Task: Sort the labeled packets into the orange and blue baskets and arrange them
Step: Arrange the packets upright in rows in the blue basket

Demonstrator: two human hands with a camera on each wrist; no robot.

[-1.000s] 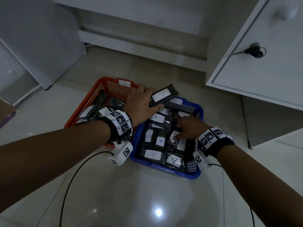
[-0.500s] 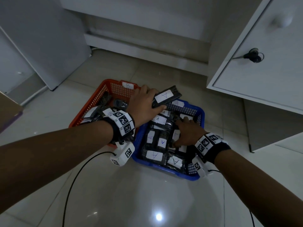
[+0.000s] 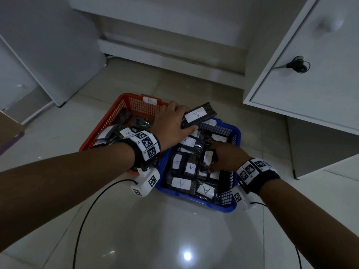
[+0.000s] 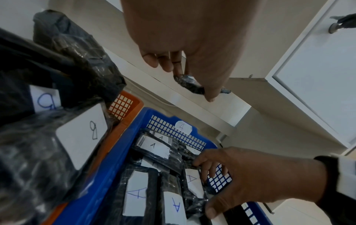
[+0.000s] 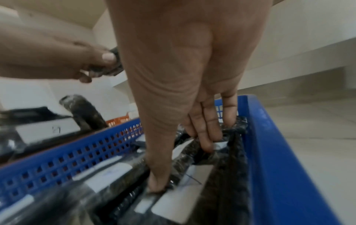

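Observation:
My left hand (image 3: pixel 180 121) grips a black packet labelled A (image 3: pixel 198 115) in the air over the far rims where the two baskets meet. The orange basket (image 3: pixel 136 105), tagged B, holds several black packets marked B (image 4: pixel 80 137). The blue basket (image 3: pixel 194 199), tagged A, is packed with several A packets (image 3: pixel 181 183). My right hand (image 3: pixel 219 158) reaches into the right side of the blue basket. Its thumb (image 5: pixel 156 182) presses down between packets, and its fingers (image 5: pixel 206 137) curl round a black A packet (image 4: pixel 192 182).
Both baskets stand side by side on a glossy tiled floor (image 3: pixel 174 239). A white cabinet door with a key (image 3: pixel 297 65) juts out at the right, white furniture stands behind, and a black cable (image 3: pixel 87 214) loops on the floor to the left.
My right hand has slid slightly nearer inside the blue basket and dug its fingers among the packets. My left hand still holds the A packet in about the same place.

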